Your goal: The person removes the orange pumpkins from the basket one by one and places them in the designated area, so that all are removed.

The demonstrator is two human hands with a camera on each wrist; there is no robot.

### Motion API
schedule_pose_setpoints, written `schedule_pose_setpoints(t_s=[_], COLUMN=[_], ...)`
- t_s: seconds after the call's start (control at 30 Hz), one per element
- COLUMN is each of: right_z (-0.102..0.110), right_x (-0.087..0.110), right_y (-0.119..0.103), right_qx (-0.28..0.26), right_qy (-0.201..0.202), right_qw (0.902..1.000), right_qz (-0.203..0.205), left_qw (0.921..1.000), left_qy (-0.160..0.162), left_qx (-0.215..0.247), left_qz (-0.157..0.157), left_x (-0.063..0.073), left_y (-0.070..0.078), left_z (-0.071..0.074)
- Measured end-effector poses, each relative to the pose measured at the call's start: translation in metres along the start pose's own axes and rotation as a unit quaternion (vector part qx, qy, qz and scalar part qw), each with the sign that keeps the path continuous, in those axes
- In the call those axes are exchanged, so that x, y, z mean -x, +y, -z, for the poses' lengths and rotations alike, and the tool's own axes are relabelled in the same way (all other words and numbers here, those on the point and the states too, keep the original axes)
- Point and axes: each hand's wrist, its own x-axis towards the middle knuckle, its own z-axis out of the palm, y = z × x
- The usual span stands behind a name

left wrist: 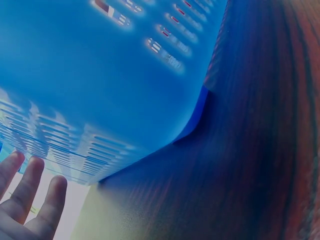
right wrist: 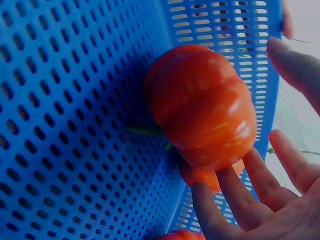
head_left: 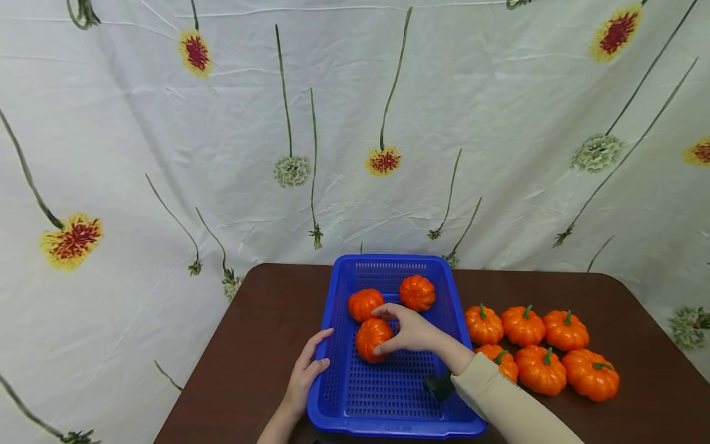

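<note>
A blue plastic basket (head_left: 402,425) with slotted walls stands on the table. Three small orange pumpkins lie inside: one at the left (head_left: 365,304), one at the back right (head_left: 417,292) and a nearer one (head_left: 373,340). My right hand (head_left: 413,331) is spread around the nearer pumpkin, whose green stem points at the basket floor in the right wrist view. There the fingers (right wrist: 240,195) meet its side, while the thumb stands apart from it. At the basket's left rim, my left hand (head_left: 305,370) rests with straight fingers, seen along the outer wall in the left wrist view.
To the right of the basket, several orange pumpkins with green stems stand in two rows, among them a front one (head_left: 540,370). The dark brown table (head_left: 266,320) has rounded back corners. A white flowered cloth (head_left: 233,123) hangs behind it.
</note>
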Motion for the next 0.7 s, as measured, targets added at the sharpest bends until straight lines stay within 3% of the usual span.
schedule_pose_setpoints(t_s=[0.23, 0.53, 0.7], right_z=[-0.0019, -0.0041, -0.0058], right_x=[0.0003, 0.0002, -0.0003], right_y=[-0.0005, -0.0002, -0.0001], right_qx=[0.016, -0.001, 0.042], right_qy=[-0.003, -0.011, -0.016], right_qw=[0.9999, 0.9998, 0.9987], right_qz=[0.001, -0.017, -0.022], left_qw=[1.0000, 1.0000, 1.0000], left_qy=[-0.004, 0.000, 0.001], left_qx=[0.000, -0.003, -0.004], left_qz=[0.000, 0.000, -0.003], left_x=[0.0007, 0.0009, 0.0012], left_y=[0.0008, 0.0013, 0.0021], left_z=[0.0005, 0.0000, -0.0001])
